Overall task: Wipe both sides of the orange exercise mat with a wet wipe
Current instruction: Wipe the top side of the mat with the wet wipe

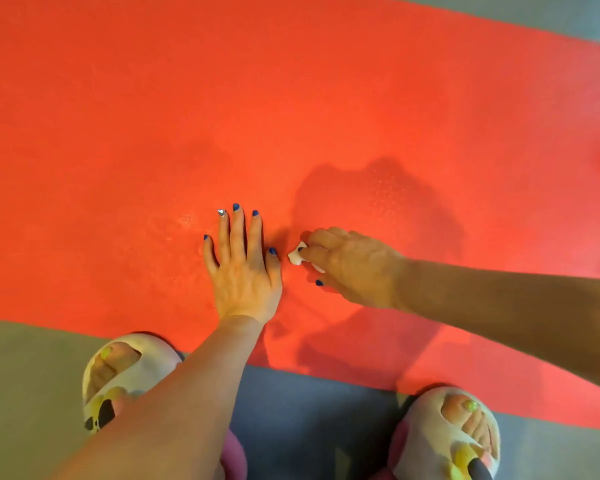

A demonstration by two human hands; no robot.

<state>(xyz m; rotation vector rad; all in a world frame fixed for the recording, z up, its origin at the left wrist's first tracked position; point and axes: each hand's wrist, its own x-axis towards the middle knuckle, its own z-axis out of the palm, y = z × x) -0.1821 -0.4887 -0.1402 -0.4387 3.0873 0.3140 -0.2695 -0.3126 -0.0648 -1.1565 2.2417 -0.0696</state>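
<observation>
The orange exercise mat lies flat on the floor and fills most of the view. My left hand presses flat on it near the front edge, fingers straight and pointing away from me. Just to its right, my right hand holds a small white wet wipe bunched under its curled fingers and against the mat. Only a corner of the wipe shows past the fingertips. A damp, darker patch spreads over the mat beyond and right of the right hand.
Grey floor borders the mat at the front and at the far right corner. My two feet in pale slippers, left slipper and right slipper, stand at the mat's near edge.
</observation>
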